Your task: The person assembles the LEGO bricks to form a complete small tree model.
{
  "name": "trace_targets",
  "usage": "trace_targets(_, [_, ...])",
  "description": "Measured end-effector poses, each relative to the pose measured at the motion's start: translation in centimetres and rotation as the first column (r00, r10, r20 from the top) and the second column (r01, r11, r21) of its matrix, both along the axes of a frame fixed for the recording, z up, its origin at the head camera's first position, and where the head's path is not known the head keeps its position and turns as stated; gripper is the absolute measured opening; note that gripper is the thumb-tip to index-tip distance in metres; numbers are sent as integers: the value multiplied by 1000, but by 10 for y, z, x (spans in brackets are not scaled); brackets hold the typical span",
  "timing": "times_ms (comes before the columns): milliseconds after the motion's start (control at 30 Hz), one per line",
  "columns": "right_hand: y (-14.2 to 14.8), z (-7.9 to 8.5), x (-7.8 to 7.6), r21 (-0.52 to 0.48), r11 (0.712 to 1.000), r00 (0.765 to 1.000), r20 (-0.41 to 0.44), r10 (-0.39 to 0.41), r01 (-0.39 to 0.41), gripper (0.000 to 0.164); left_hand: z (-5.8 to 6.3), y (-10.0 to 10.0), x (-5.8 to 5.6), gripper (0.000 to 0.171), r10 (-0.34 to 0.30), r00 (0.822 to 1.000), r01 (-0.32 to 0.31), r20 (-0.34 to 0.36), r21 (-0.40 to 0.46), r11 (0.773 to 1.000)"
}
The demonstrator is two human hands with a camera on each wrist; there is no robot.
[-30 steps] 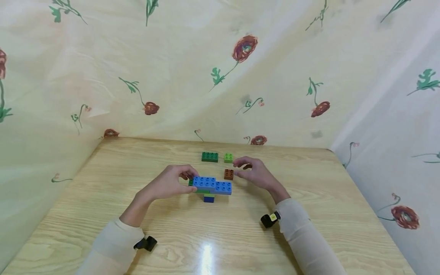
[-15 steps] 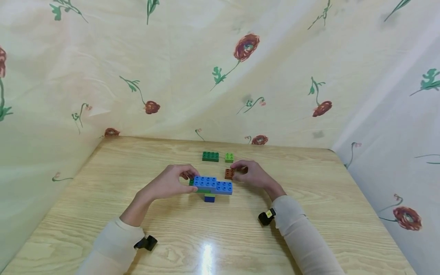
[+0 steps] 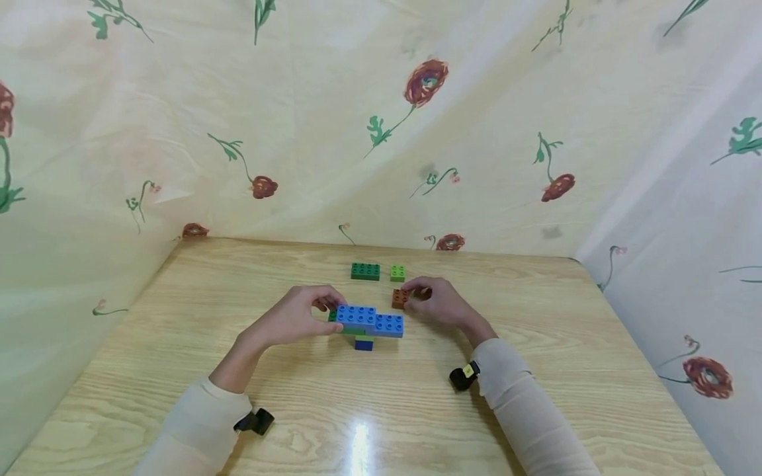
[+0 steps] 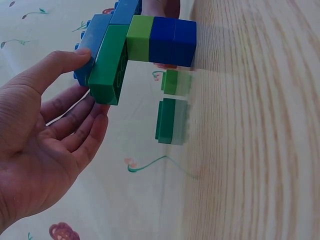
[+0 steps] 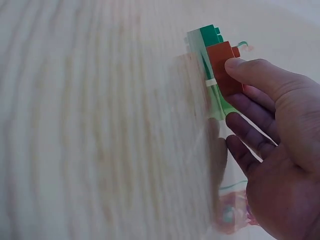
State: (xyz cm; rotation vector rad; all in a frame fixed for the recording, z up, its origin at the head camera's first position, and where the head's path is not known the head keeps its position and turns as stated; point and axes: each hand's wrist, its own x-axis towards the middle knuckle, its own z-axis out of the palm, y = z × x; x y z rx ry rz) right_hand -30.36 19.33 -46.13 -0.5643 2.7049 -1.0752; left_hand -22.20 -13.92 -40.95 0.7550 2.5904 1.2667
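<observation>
Toward the far edge of the worktop [image 3: 309,390], the right grip [image 3: 440,303] pinches a brown four-stud brick [image 3: 398,299], the left grip [image 3: 297,318] a blue-and-green brick structure [image 3: 357,317] (stepped on top).

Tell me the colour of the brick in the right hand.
The brick is reddish-brown, clearest in the right wrist view.

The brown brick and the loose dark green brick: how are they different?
The brown brick looks squarish from above, while the dark green brick is clearly longer. The right hand pinches the brown brick; the dark green brick lies on the table, untouched. Both have studs on top.
</observation>
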Motion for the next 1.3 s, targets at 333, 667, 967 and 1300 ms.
trace_targets(333, [13,14,14,-23,1000,997,-82,8,-10,34,1,1,1,33,2,1000,-2,4,2,1000])
trace_targets(667, [10,40,43,-64,997,985,-173,28,-40,31,-1,3,1,34,6,1000,-6,-13,-2,1000])
trace_targets(967, [-3,56,71,-125,985,979,-184,91,-115,31,-2,4,0,35,8,1000,-8,-17,-2,1000])
trace_targets(1300, [-11,56,81,-126,978,968,-208,139,-167,32,-3,9,1,36,6,1000,-6,-26,6,1000])
